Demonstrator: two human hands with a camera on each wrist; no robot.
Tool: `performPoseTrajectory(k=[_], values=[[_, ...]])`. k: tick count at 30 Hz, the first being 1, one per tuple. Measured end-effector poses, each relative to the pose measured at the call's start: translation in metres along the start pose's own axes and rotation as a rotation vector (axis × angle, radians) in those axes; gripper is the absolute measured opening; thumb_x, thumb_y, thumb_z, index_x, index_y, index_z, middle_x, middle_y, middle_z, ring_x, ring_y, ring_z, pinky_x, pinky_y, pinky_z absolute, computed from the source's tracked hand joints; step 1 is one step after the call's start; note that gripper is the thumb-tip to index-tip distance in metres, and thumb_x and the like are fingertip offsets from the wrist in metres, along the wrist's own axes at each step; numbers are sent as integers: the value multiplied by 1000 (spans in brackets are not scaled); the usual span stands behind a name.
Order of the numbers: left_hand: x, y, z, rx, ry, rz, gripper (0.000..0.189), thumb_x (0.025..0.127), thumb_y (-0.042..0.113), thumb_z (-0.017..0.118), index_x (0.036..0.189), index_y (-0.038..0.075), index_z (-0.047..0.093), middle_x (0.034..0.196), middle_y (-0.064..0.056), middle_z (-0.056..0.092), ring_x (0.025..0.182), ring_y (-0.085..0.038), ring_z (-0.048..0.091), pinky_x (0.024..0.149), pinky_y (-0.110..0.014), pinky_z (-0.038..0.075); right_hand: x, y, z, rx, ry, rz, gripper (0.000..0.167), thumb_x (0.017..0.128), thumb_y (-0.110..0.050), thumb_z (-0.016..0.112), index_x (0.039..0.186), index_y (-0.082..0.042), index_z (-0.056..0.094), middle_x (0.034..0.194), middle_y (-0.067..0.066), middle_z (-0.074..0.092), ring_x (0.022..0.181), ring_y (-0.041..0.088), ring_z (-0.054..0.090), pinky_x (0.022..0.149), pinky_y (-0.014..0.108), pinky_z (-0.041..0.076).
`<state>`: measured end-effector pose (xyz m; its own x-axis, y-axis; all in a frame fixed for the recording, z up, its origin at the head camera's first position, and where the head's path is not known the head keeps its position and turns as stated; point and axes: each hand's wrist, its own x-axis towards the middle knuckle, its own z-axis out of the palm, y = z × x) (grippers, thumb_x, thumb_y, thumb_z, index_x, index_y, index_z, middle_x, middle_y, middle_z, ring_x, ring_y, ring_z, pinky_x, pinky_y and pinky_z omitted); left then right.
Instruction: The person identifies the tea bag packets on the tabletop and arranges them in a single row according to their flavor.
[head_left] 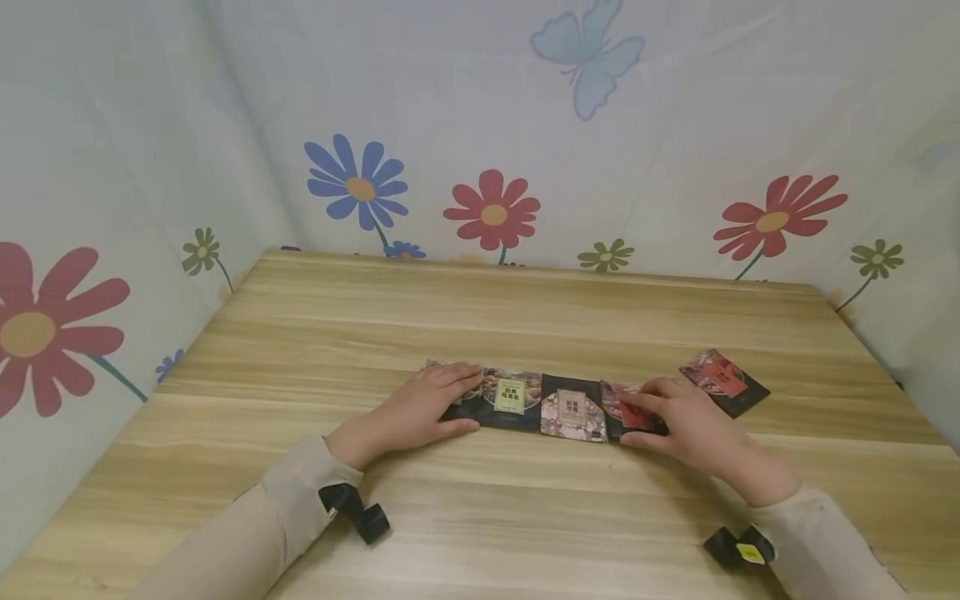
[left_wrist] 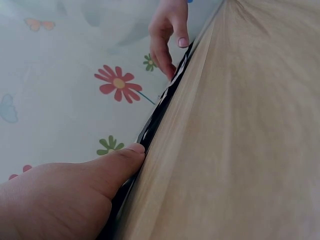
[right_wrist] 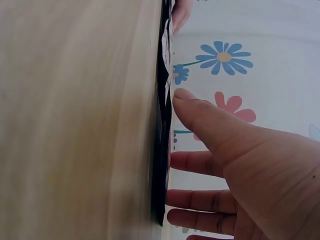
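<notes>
Several flat printed sachets lie side by side in a row on the table. My left hand [head_left: 420, 412] rests on the leftmost sachet [head_left: 465, 410], covering much of it. Next to it comes a sachet with a yellow-green label [head_left: 510, 397], then one with a pale pink label [head_left: 572, 408]. At the right end of the row, my right hand [head_left: 693, 429] touches a sachet with a red label [head_left: 617, 408], its fingers on top and thumb near the lower edge. In the right wrist view, the fingers [right_wrist: 202, 200] are fairly straight against the sachet's face.
Another red-labelled sachet [head_left: 723, 382] lies apart, tilted, beyond the right hand. The wood-grain table [head_left: 480, 517] ends at the back against a white curtain [head_left: 420, 75] printed with flowers and a butterfly. Black wrist devices [head_left: 372, 523] are worn on both wrists.
</notes>
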<state>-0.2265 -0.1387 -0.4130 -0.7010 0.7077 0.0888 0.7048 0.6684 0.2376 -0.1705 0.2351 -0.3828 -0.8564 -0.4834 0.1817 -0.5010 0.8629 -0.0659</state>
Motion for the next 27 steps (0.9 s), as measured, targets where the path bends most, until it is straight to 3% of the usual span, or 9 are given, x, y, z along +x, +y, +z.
performPoseTrajectory(k=[13,18,27], values=[[0,-1,3,-16,6,3,69,94,50,54,148,11,38,155,-8,35,144,-28,32,119,-51,23,0,2,-2,39,-20,22,56,81,-45,72,126,-12,65,112,11,66,107,33,59,94,59,45],[0,-1,2,-19,7,8,69,94,49,55,148,10,38,155,-8,36,143,-28,33,119,-52,23,1,5,-5,59,-26,4,51,82,-41,73,122,-10,67,112,12,66,104,31,61,90,52,50],[1,-1,3,0,20,13,69,93,49,56,147,9,39,154,-9,38,142,-27,35,119,-50,24,-3,29,-16,114,-31,46,44,85,-33,73,120,-6,67,118,17,65,110,37,60,90,55,50]])
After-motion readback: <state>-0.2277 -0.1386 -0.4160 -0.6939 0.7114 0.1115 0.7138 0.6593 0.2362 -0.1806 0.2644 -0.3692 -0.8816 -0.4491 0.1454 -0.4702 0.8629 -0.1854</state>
